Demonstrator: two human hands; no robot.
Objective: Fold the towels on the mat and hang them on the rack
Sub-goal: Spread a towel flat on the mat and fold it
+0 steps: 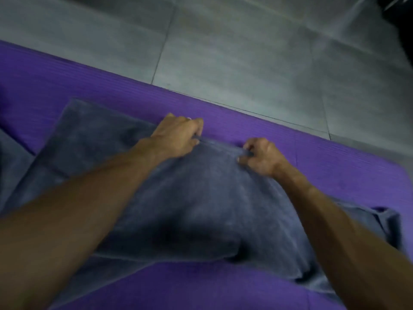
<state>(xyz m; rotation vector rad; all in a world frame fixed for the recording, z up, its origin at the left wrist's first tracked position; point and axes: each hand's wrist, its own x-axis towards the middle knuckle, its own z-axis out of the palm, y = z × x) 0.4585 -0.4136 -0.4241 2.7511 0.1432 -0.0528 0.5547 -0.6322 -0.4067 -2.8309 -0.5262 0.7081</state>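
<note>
Grey towel (196, 198) lies across the purple mat (335, 166), and you've got its far edge.
Your left hand (178, 137) and right hand (261, 157) both pinch that edge, fingers curled, close beside the tiled floor (245, 52).

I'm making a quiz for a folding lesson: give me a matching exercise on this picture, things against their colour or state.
Things:
1. mat
2. towel
3. floor
4. left hand

Colour or state:
A. grey tiles
B. pinching the towel's far edge
C. purple, ribbed
D. blue-grey, lying on the mat

Pairs: 1-C, 2-D, 3-A, 4-B. The right hand grips the same edge.
</note>
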